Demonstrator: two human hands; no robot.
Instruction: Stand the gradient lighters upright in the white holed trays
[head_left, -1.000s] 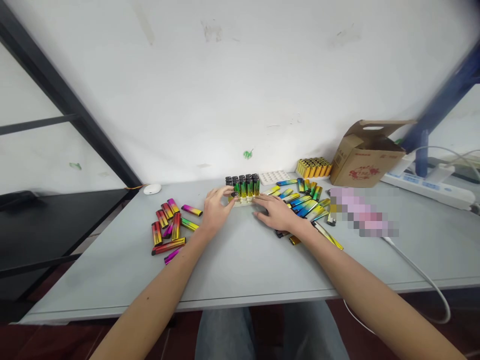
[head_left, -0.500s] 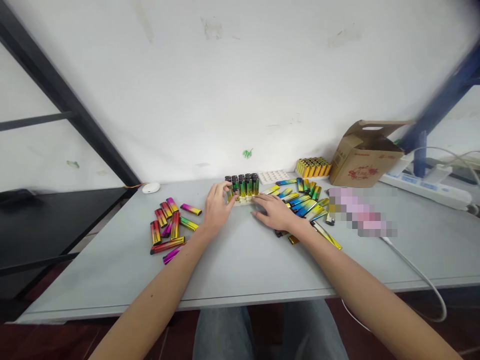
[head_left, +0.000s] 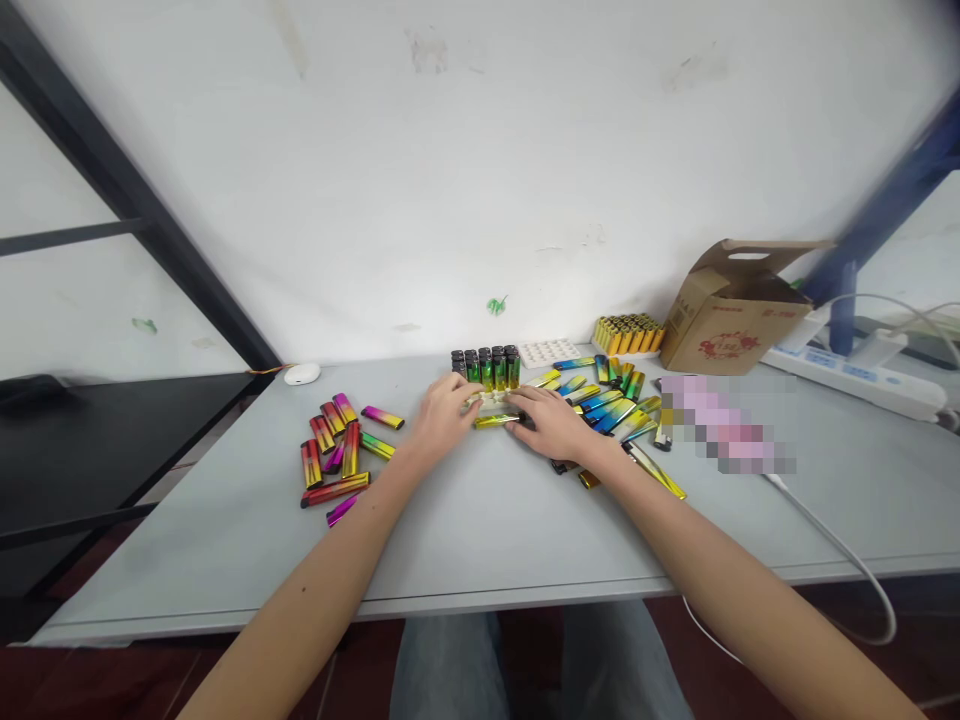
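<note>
Several black-topped green and yellow lighters (head_left: 491,370) stand upright in rows in a white holed tray (head_left: 493,399). My left hand (head_left: 444,420) is at the tray's front left corner, its fingers bent and a little apart, with nothing seen between them. Just in front of the tray, a yellow lighter (head_left: 495,421) lies level, pointing left. Its black end is at the fingertips of my right hand (head_left: 555,425), which is closed on it. Beside and behind that hand is a spread of loose blue, yellow and green lighters (head_left: 611,413).
Red, purple and yellow lighters (head_left: 349,450) lie loose at the left. Behind are a second white tray (head_left: 549,353), a tray of upright yellow lighters (head_left: 628,335) and an open cardboard box (head_left: 731,330). A power strip (head_left: 855,380) and a white cable (head_left: 832,545) are at the right.
My left hand has come down from the lighters at the tray's left end to its front corner. A yellow lighter now shows between my hands, at my right fingertips.
</note>
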